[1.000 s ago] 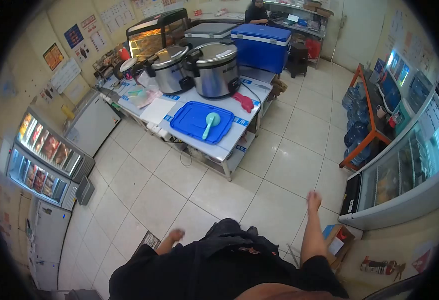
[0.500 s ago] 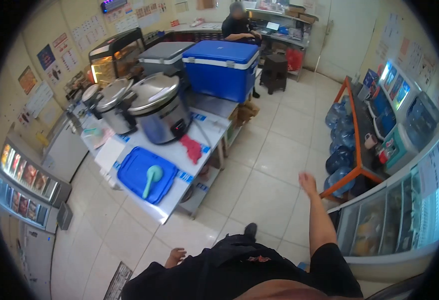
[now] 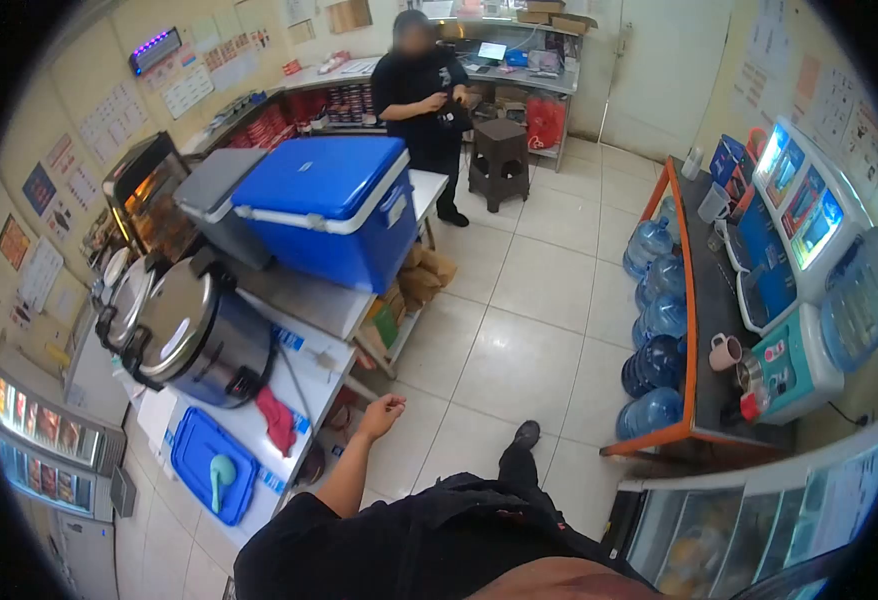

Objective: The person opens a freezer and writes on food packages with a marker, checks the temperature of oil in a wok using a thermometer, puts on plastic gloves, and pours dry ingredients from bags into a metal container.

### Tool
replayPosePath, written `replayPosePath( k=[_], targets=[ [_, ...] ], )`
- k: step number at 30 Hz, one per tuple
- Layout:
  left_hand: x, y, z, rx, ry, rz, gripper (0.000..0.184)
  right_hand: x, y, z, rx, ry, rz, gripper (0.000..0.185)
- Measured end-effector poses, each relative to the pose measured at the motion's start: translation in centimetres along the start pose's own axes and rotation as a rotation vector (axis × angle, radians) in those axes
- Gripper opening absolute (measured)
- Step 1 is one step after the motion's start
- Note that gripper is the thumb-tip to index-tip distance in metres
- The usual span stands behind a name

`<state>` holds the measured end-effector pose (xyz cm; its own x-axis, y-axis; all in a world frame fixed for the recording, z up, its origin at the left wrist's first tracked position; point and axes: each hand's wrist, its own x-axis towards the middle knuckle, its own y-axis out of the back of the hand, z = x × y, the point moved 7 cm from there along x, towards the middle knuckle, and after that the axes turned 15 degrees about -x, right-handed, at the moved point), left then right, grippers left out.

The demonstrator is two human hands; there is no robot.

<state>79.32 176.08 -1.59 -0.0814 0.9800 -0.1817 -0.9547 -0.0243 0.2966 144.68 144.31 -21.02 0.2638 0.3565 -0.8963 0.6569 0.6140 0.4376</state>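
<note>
My left hand [image 3: 382, 415] hangs in the air over the tiled floor, just right of the steel table [image 3: 321, 362]. Its fingers are apart and hold nothing. Nearest to it on the table are a red cloth [image 3: 277, 420] and a blue lid [image 3: 199, 462] with a light green ladle [image 3: 221, 478] on top. Behind them stand two large steel cookers, the nearer one [image 3: 199, 335] closed. A blue cooler box [image 3: 329, 205] and a grey one [image 3: 217, 190] are farther back. My right hand is out of view.
A person [image 3: 421, 95] in black stands at the back beside a brown stool [image 3: 499, 165]. Along the right, an orange-framed rack [image 3: 692, 330] bears a drink dispenser and a mug [image 3: 725, 352], with water bottles [image 3: 662, 312] beneath. A glass-door fridge [image 3: 704, 545] stands at lower right.
The view has moved forward past the table and turned. My left hand has come up and forward; my right hand has left the view. The person at the back now stands in full view.
</note>
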Motion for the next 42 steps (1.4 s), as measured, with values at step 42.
replayPosePath(
  k=[42],
  targets=[
    [82.6, -23.9, 12.5, -0.383, 0.553, 0.389, 0.031, 58.7, 92.7, -81.3, -0.188, 0.482, 0.079, 0.019]
  ],
)
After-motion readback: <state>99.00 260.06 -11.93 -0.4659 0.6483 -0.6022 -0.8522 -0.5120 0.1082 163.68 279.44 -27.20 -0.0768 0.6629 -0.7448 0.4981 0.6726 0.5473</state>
